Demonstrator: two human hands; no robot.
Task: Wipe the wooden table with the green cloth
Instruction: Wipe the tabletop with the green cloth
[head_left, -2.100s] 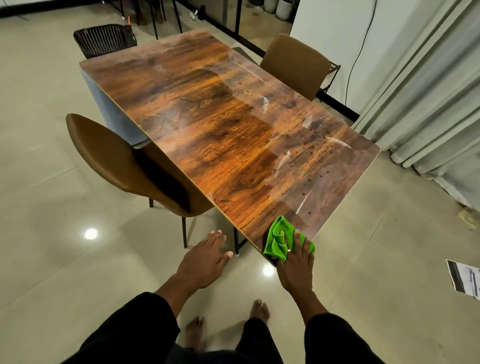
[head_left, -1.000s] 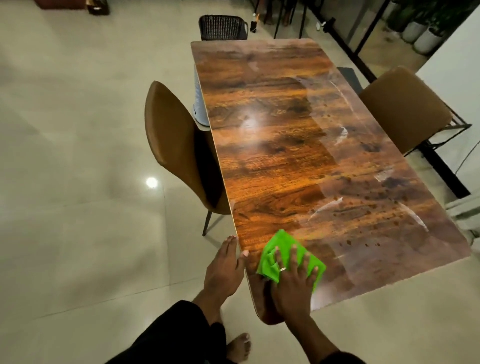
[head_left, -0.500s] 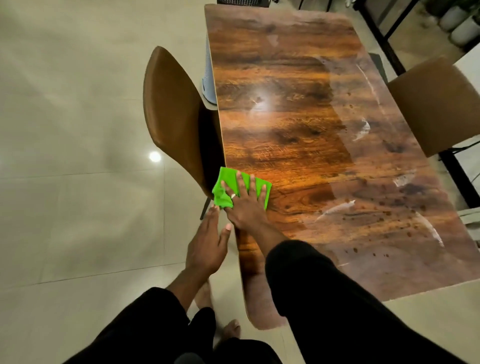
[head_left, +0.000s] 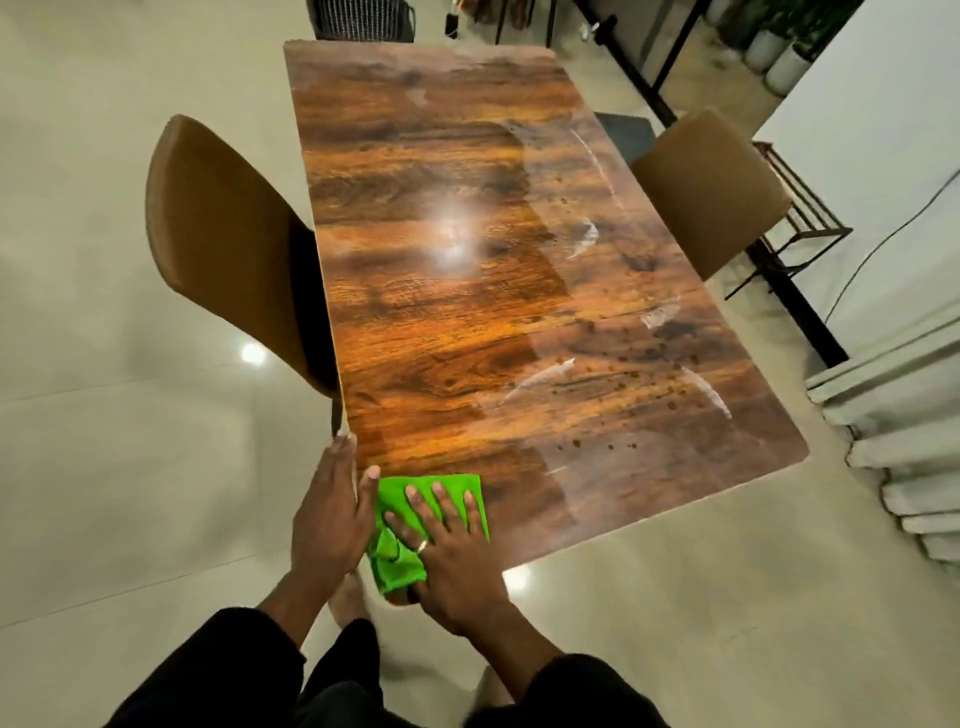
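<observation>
The wooden table (head_left: 467, 291) stretches away from me, glossy, with dark spots and pale smears on its right half. A green cloth (head_left: 400, 551) lies at the table's near left corner. My right hand (head_left: 447, 556) presses flat on the cloth with fingers spread and straight; a ring shows on one finger. My left hand (head_left: 332, 514) rests with straight fingers along the table's left edge, its thumb touching the cloth's left side.
A brown chair (head_left: 223, 244) stands tucked against the table's left side, another brown chair (head_left: 711, 192) at the right. A dark woven chair (head_left: 358, 21) is at the far end. Curtains (head_left: 893, 431) and a black metal frame (head_left: 789, 270) lie to the right. Glossy tiled floor surrounds everything.
My right hand has dragged the cloth back along the left edge from beside the left chair to the near corner. My left hand has come up against the table edge beside it.
</observation>
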